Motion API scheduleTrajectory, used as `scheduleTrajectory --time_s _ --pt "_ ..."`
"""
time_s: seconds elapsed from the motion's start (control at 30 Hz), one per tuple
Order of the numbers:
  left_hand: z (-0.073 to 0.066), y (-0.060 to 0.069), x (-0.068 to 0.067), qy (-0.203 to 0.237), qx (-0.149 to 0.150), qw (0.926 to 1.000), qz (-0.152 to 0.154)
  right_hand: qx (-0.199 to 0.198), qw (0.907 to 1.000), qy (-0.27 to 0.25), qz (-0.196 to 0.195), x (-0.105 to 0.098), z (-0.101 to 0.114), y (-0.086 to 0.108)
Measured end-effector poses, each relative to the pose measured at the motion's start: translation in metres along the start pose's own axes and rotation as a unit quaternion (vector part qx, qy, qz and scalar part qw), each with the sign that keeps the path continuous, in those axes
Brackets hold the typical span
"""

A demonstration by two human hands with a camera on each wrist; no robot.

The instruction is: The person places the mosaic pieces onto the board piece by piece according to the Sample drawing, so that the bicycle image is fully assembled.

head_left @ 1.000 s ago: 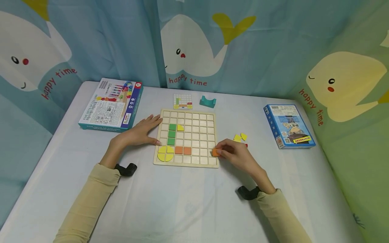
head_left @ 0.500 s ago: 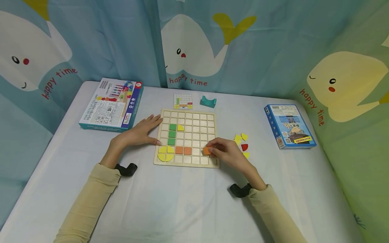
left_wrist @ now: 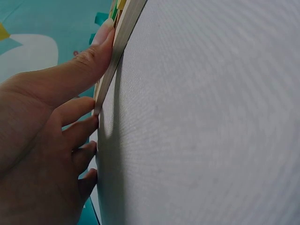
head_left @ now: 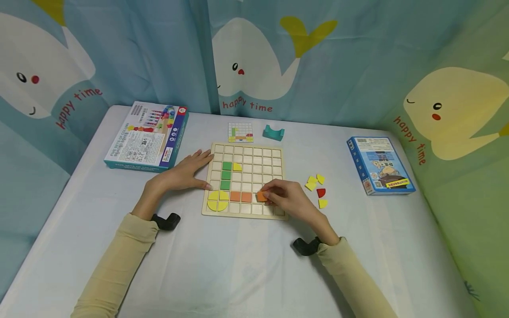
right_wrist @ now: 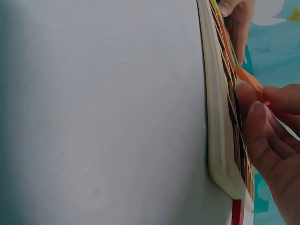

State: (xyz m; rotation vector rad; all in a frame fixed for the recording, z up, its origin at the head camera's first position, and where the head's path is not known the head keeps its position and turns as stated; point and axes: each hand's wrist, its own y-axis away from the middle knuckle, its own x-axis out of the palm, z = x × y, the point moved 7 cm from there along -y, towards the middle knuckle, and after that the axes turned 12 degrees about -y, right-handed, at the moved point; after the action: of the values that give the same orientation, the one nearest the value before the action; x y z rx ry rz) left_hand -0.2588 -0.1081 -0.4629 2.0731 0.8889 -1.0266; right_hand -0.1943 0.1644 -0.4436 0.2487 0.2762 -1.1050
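A wooden grid board [head_left: 267, 168] lies on the white table. My right hand [head_left: 289, 199] pinches an orange square tile [head_left: 260, 197] between thumb and fingers; in the right wrist view the orange tile [right_wrist: 251, 80] is tilted, one edge at the board's surface. Left of it, two orange tiles [head_left: 241, 197] sit in cells. A yellow circle of quarter pieces [head_left: 218, 201] fills the lower left corner. Green squares [head_left: 226, 175] stand in a column, with a yellow quarter piece [head_left: 237, 167] beside the top one. My left hand [head_left: 184, 175] rests along the board's left edge, thumb on the rim.
Loose yellow pieces [head_left: 310, 186] and a red quarter piece [head_left: 320, 193] lie right of the board. Behind it are a pattern card [head_left: 240, 132] and a teal holder [head_left: 273, 132]. A game box [head_left: 143, 137] lies at left, a blue box [head_left: 381, 165] at right.
My right hand has carried the orange tile leftward over the board from its right edge, toward the two orange tiles. The left hand stays at the board's edge.
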Motion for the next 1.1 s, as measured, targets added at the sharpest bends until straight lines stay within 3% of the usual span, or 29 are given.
scheduleTrajectory --time_s 0.23,0.67,0.9,1.1 --pt "0.000 0.000 0.000 0.000 0.000 1.0000 0.000 -0.007 0.9992 0.040 -0.004 0.006 0.003 -0.004" --pt "-0.003 0.003 -0.002 -0.001 0.003 1.0000 0.001 -0.012 0.9981 0.061 0.002 0.011 0.008 -0.008" --pt "-0.001 0.001 -0.001 -0.006 0.003 1.0000 0.002 -0.039 0.9933 0.109 -0.008 0.011 0.010 -0.009" --pt "-0.003 0.001 -0.002 -0.007 0.005 1.0000 0.002 -0.039 0.9910 0.128 -0.011 0.013 0.010 -0.010"
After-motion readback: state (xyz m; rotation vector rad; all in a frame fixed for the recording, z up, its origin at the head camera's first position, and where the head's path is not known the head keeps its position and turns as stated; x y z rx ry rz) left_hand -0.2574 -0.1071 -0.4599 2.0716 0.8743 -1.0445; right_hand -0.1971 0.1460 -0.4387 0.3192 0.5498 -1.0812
